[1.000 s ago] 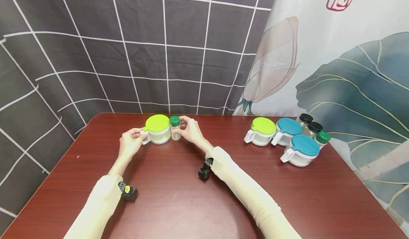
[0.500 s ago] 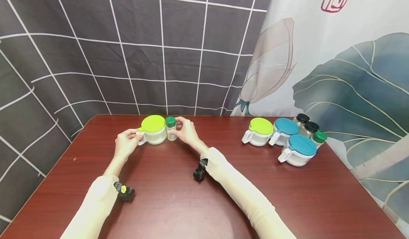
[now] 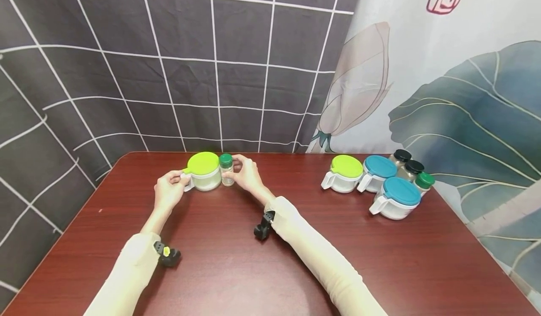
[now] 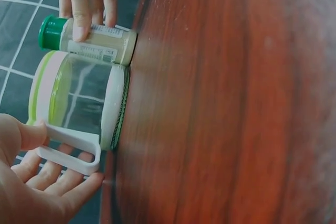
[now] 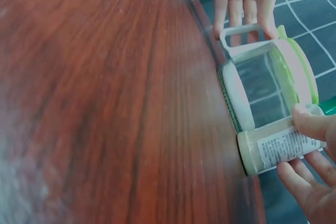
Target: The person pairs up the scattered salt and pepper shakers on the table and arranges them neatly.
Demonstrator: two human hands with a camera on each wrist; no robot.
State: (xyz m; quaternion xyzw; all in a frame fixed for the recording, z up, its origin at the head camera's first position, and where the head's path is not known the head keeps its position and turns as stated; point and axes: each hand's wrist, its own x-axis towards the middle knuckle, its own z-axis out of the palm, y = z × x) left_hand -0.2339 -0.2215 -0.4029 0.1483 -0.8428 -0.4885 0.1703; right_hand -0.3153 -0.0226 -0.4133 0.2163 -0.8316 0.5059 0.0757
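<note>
A clear seasoning jar [image 3: 205,180] with a lime-green lid stands at the back left of the table. My left hand [image 3: 168,190] holds its white handle [image 4: 73,150], thumb on top and fingers behind. Right against the jar's other side stands a small spice bottle [image 3: 227,170] with a dark green cap and a printed label [image 5: 289,145]. My right hand [image 3: 249,176] holds this bottle between thumb and fingers. In the left wrist view, both containers have their bases on the tabletop.
On the right of the brown table [image 3: 236,259] stands a group: another lime-lidded jar [image 3: 344,173], two blue-lidded jars [image 3: 399,198], two black-capped bottles [image 3: 411,169] and a green-capped bottle [image 3: 424,182]. A grid-patterned dark cloth [image 3: 177,72] hangs behind the back edge.
The head view has shifted slightly. Both hands keep their hold on the jar handle and the spice bottle, which stay side by side in the same place.
</note>
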